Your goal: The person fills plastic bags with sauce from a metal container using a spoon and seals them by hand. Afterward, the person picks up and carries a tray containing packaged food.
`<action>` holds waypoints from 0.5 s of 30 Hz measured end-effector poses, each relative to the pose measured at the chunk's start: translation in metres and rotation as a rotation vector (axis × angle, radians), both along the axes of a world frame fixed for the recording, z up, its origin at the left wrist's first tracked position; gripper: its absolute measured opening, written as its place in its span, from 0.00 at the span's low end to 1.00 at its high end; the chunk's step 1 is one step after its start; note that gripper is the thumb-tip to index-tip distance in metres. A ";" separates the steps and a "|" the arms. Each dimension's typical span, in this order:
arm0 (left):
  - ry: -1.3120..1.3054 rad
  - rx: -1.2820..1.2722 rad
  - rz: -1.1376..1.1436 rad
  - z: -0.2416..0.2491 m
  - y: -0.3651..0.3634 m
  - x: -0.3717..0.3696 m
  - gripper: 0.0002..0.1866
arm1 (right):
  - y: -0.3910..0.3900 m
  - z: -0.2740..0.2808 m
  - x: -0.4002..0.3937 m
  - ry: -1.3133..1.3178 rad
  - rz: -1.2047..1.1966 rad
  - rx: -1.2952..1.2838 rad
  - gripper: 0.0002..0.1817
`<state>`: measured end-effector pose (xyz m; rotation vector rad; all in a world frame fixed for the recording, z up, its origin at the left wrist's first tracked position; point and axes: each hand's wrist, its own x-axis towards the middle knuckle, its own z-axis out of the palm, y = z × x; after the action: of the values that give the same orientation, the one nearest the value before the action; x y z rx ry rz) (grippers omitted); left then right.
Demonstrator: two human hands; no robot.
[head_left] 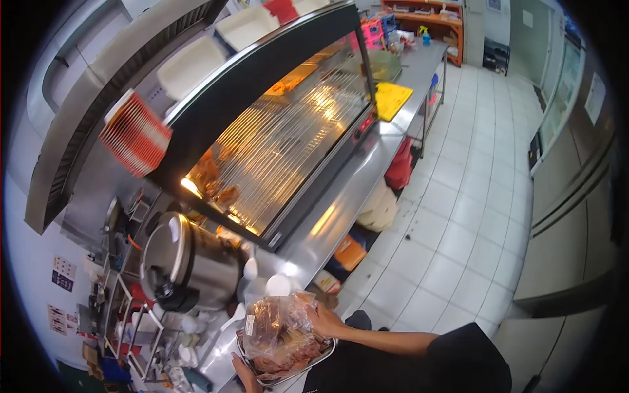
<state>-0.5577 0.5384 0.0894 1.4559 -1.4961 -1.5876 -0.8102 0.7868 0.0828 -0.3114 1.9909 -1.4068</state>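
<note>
A metal tray (329,350) of raw-looking reddish meat (278,367) sits low in the head view, near my body. Over the meat lies a clear plastic bag (268,318) with a small white label; what is inside the bag is hard to make out. My right hand (321,319) is closed on the bag's right side, fingers bent into the plastic. At the tray's left side, my left hand (246,374) grips the rim, partly cut off by the lower edge of the view.
A lit glass food warmer (295,131) stands on the steel counter (341,216). Left of the tray are a large steel cooker (219,268) and a cluttered rack (141,334). A yellow board (393,101) lies farther along. White tiled floor (452,216) runs to the right.
</note>
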 end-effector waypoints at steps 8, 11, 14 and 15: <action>-0.030 -0.209 -0.360 -0.044 0.187 -0.353 0.23 | 0.230 -0.034 -0.235 0.035 -0.363 0.138 0.31; 0.035 -0.274 -0.619 -0.012 0.284 -0.498 0.22 | 0.336 -0.063 -0.297 0.294 -0.438 0.299 0.29; 0.084 -0.358 -0.780 -0.035 0.356 -0.638 0.23 | 0.423 -0.019 -0.394 0.238 -0.706 0.315 0.29; 0.144 -0.439 -0.831 -0.048 0.382 -0.687 0.23 | 0.448 -0.003 -0.419 0.350 -0.730 0.229 0.25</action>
<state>-1.2447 0.9209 0.0414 0.4658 -2.3351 -1.5654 -1.2291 1.2352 0.0802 0.3366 2.6918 -1.5903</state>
